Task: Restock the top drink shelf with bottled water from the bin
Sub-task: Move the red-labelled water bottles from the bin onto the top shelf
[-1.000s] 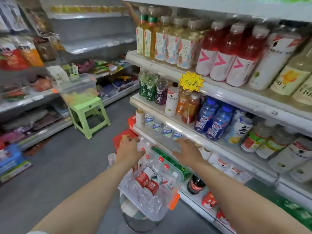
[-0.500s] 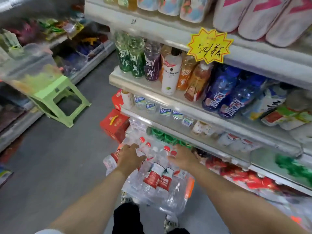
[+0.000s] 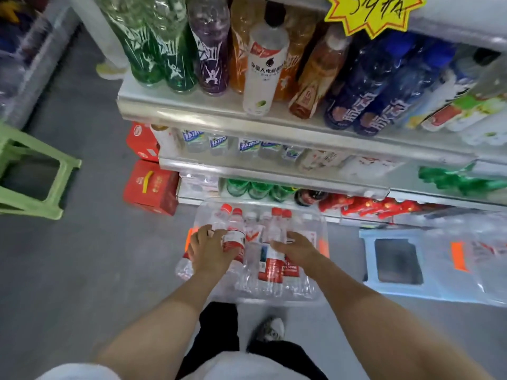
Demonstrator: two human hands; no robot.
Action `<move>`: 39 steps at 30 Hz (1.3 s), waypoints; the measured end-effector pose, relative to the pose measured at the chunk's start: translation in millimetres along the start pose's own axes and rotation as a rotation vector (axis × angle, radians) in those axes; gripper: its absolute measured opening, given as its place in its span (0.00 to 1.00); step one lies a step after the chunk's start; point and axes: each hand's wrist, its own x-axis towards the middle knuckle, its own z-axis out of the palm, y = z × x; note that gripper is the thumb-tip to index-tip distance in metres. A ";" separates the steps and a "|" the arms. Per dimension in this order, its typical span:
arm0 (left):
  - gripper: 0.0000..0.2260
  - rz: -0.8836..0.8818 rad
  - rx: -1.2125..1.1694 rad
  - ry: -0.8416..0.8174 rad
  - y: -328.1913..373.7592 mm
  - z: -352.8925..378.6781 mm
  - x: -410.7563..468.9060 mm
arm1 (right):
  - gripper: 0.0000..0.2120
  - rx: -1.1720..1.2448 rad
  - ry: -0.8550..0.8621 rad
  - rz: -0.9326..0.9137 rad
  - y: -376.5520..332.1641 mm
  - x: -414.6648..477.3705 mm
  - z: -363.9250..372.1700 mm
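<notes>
The clear plastic bin (image 3: 274, 298) stands on the grey floor (image 3: 82, 270) below the shelving (image 3: 219, 119), holding red-capped clear water bottles (image 3: 274, 259). The left hand (image 3: 208, 249) grips one bottle (image 3: 234, 239) (red label). The right hand (image 3: 297, 248) lies over its neighbours, possibly grasping; this cannot be determined.

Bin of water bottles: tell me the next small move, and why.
Probably curl the right hand around a bottle and lift: it only rests on the bottles in the bin, while the left hand seems to grip a red-label bottle.
</notes>
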 end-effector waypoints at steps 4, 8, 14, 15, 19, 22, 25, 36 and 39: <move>0.23 0.006 -0.051 0.025 -7.2 6.6 -1.5 | 0.27 0.200 0.024 0.032 5.4 -1.4 4.6; 0.22 0.012 -0.109 0.047 -12.6 10.9 -2.4 | 0.24 0.295 -0.011 0.013 6.7 -3.9 10.0; 0.21 0.011 -0.172 0.042 -17.7 15.7 0.4 | 0.30 0.138 -0.003 0.004 12.7 -4.3 21.1; 0.21 0.009 -0.177 0.041 -18.6 16.2 1.2 | 0.31 0.112 -0.006 0.008 13.2 -3.9 21.8; 0.21 0.028 -0.177 0.031 -24.2 18.1 2.2 | 0.23 0.074 -0.036 -0.024 15.9 -6.6 25.8; 0.21 0.050 -0.187 0.032 -27.4 18.9 2.2 | 0.23 0.103 -0.060 0.001 16.0 -7.7 26.2; 0.20 0.051 -0.205 0.035 -28.8 19.1 2.3 | 0.22 0.013 -0.026 -0.018 9.8 -5.7 25.4; 0.20 0.072 -0.223 0.033 -33.4 15.7 3.9 | 0.34 -0.106 -0.021 0.004 -19.9 14.2 30.9; 0.20 0.070 -0.216 0.040 -32.0 14.5 3.7 | 0.31 -0.087 -0.026 0.003 -25.0 23.4 26.8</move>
